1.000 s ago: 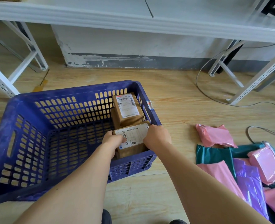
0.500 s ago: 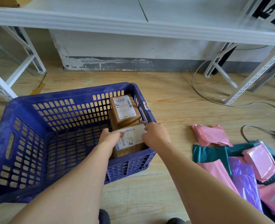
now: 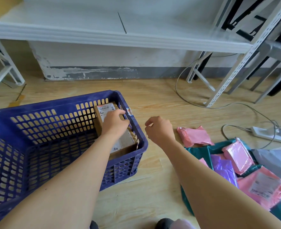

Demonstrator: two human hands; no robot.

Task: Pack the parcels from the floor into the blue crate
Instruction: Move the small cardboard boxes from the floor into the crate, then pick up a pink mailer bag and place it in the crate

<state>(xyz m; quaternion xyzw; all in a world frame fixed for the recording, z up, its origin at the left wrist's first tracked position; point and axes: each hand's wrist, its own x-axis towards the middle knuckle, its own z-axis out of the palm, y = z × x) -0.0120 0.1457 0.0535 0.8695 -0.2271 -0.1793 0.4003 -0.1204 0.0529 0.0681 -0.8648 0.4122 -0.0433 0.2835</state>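
The blue crate (image 3: 37, 111) stands on the wooden floor at the left. Two brown cardboard boxes with white labels lie against its right wall: a far box (image 3: 101, 111) and a near box (image 3: 125, 143). My left hand (image 3: 115, 123) reaches into the crate and lies on top of the boxes where they meet. Its fingers bend down at the far box's right edge, and the grip is hidden. My right hand (image 3: 159, 129) hovers outside the crate over the floor, loosely curled and holding nothing. A pile of soft parcels lies to the right: a pink one (image 3: 194, 136), a teal one (image 3: 200, 151), a purple one (image 3: 224, 167).
More pink parcels (image 3: 261, 187) lie in the pile at the lower right. A white power strip (image 3: 266, 133) and its grey cable (image 3: 182, 96) lie on the floor behind it. A white shelf (image 3: 103, 35) spans the back, with a perforated metal leg (image 3: 235, 66) at the right.
Both hands have let go of the near box, which now lies in the crate. My left hand moved forward onto the boxes; my right hand moved out of the crate to the right.
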